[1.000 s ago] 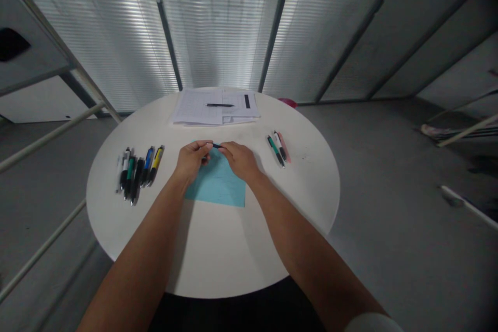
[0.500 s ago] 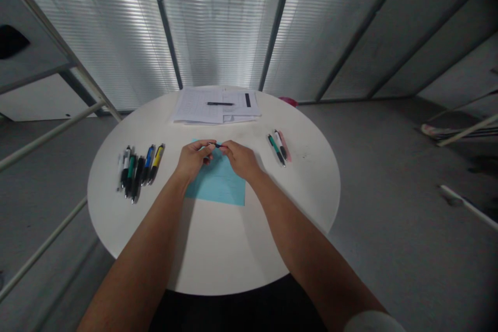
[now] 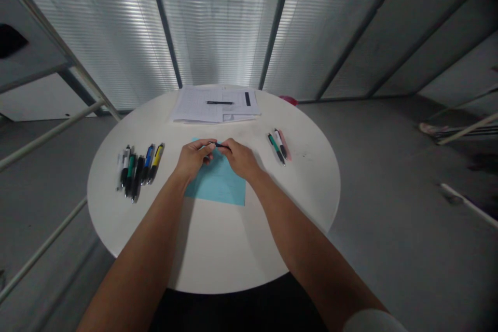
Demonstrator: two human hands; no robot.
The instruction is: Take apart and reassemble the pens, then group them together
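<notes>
Over the far part of a light-blue sheet of paper (image 3: 221, 187), both hands hold a dark pen (image 3: 221, 146) lengthwise between them. My left hand (image 3: 193, 158) is closed, with thumb and fingers pinching the pen's left end. At the other end, the fingertips of my right hand (image 3: 241, 158) grip the pen's dark barrel. Fingers cover both ends, so the tip and the colour of its upper part cannot be made out.
Several pens (image 3: 134, 174) lie on the left of the round white table (image 3: 225, 270). A green pen (image 3: 276, 149) and a white pen (image 3: 280, 143) lie at right, beside something pink (image 3: 287, 145). Behind is a paper stack (image 3: 194, 106) with a black pen (image 3: 220, 102).
My right fingers have shifted slightly on the pen, and a little more of its dark barrel shows. My left hand stays nearly still.
</notes>
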